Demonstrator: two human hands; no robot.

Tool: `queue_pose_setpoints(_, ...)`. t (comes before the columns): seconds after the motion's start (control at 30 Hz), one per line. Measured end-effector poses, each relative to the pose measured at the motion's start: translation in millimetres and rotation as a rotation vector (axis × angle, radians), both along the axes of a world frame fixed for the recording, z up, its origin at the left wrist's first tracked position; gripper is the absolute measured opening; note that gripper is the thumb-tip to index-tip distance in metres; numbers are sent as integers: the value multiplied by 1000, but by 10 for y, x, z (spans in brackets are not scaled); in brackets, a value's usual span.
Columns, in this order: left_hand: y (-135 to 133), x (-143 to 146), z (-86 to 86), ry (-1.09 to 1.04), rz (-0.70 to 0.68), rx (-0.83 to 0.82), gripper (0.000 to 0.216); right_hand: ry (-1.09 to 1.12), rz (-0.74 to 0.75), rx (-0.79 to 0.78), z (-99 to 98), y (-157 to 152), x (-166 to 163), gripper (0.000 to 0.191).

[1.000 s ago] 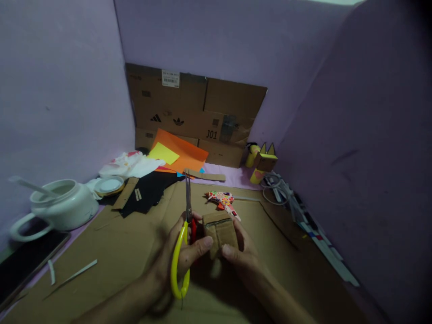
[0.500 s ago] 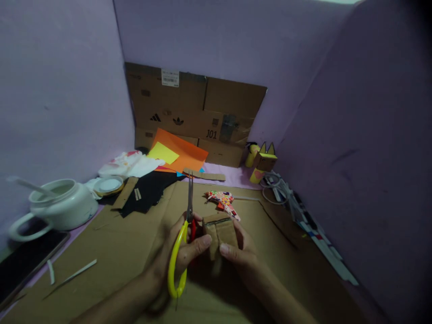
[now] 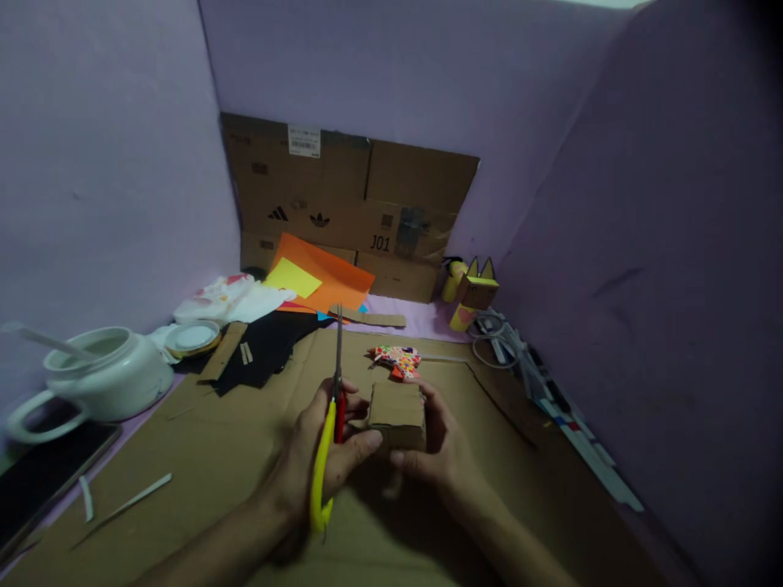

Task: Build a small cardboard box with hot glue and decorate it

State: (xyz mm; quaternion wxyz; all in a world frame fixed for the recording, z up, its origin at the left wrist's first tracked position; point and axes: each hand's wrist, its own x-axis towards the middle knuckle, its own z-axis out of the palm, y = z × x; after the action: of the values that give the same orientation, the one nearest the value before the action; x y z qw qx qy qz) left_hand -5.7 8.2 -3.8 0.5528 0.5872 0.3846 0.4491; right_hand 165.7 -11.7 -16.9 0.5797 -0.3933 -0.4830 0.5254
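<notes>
My left hand (image 3: 318, 456) is wrapped round yellow-and-red handled scissors (image 3: 330, 424), whose closed blades point away from me. Its thumb also presses against a small folded cardboard piece (image 3: 397, 414). My right hand (image 3: 437, 440) grips that cardboard piece from the right side, fingers curled behind it and thumb under the front. Both hands hover just above a large flat cardboard sheet (image 3: 232, 456) lying on the floor.
A patterned paper scrap (image 3: 396, 359) lies just beyond the hands. Orange and yellow paper (image 3: 318, 281), black sheet (image 3: 269, 346), a white pot (image 3: 103, 379), tape roll (image 3: 192, 337), cardboard boxes (image 3: 348, 208), a small cardboard figure (image 3: 474, 293), cables (image 3: 502, 334) and paper strips (image 3: 126, 505) ring the area.
The cardboard piece has been turned so a flat face now points up. The scissors and both hands have shifted slightly up and left in view.
</notes>
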Motion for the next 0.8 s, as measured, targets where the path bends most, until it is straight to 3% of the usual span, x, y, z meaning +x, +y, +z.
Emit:
queue_pose_setpoints(0.1,25,10,-19,-67,-3,-61,42,-186,-113,36,2,-7,4,67)
queue_pose_setpoints(0.3,54,-4,-17,24,48,-9,38,-397,-143,211,-7,-31,-32,63)
queue_pose_setpoints(0.47,48,-56,48,264,53,104,35,-443,-159,241,-19,-30,-24,70)
queue_pose_setpoints(0.8,-11,-59,105,285,-18,144,42,-612,-162,460,-133,-65,-3,81)
